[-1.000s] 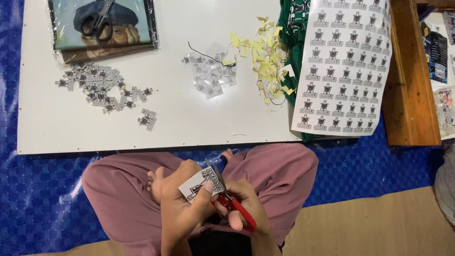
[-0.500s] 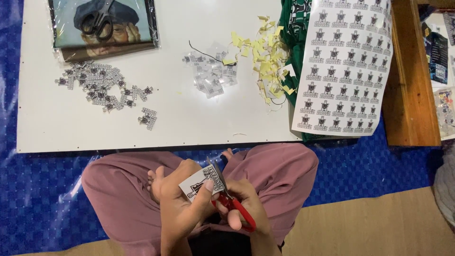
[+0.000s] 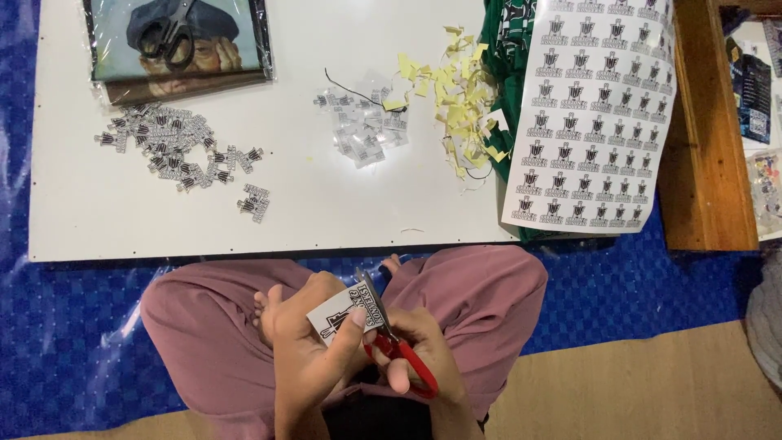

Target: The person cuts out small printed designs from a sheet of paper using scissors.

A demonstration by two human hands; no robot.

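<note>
My left hand (image 3: 305,342) pinches a small white sticker piece (image 3: 342,312) with a black print, held over my lap. My right hand (image 3: 419,350) grips red-handled scissors (image 3: 397,350); their blades reach up into the edge of the sticker piece. I sit cross-legged in pink trousers (image 3: 481,297) in front of a low white board (image 3: 326,216). On the board lie a pile of cut black-and-white stickers (image 3: 175,151) at the left and a large uncut sticker sheet (image 3: 586,114) at the right.
A clear pile of backing bits (image 3: 366,130) and yellow paper scraps (image 3: 456,106) lie mid-board. Black scissors (image 3: 167,37) rest on a wrapped picture (image 3: 175,45) at the top left. Green cloth (image 3: 501,41) and a wooden board (image 3: 705,130) stand right. Blue tarp (image 3: 65,326) covers the floor.
The sticker piece has turned slightly in my left hand as the scissors work along its edge. Nothing on the board has moved.
</note>
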